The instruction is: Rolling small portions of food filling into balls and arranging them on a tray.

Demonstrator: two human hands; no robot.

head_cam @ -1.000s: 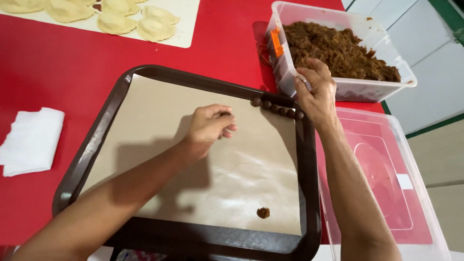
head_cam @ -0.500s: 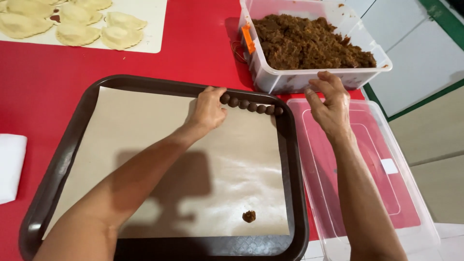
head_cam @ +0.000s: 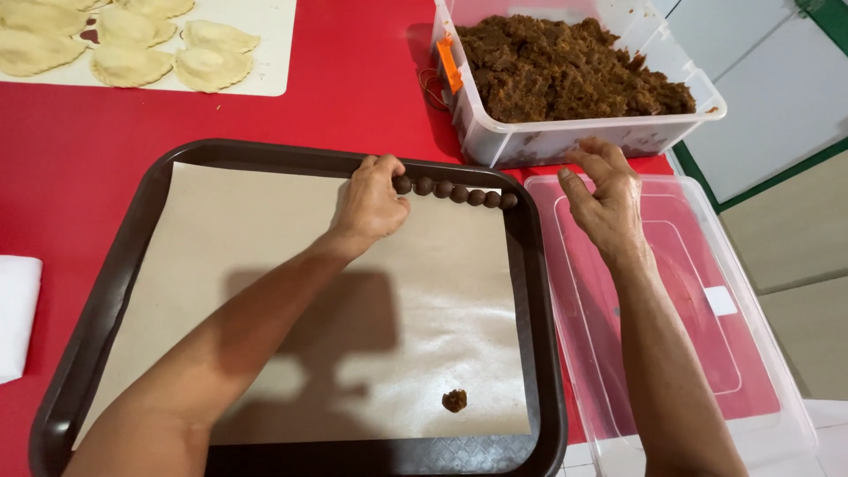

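My left hand (head_cam: 373, 199) rests at the far edge of a dark brown tray (head_cam: 106, 291) lined with tan paper (head_cam: 247, 265). Its fingertips touch the left end of a row of several small brown balls (head_cam: 455, 192); whether it pinches one is hidden. My right hand (head_cam: 605, 199) hovers with fingers spread over a clear plastic lid (head_cam: 707, 336), just below a clear tub (head_cam: 574, 137) of brown shredded filling (head_cam: 565, 66). A loose crumb of filling (head_cam: 454, 400) lies near the tray's front.
Several folded pale pastries (head_cam: 132, 53) lie on a white board (head_cam: 274, 53) at the back left. A white cloth (head_cam: 16, 314) sits at the left edge. The table (head_cam: 353, 97) is red. An orange clip (head_cam: 449, 62) hangs on the tub.
My left hand moved from the tray's middle to the far edge beside the row of balls. My right hand came down from the tub's rim to over the lid.
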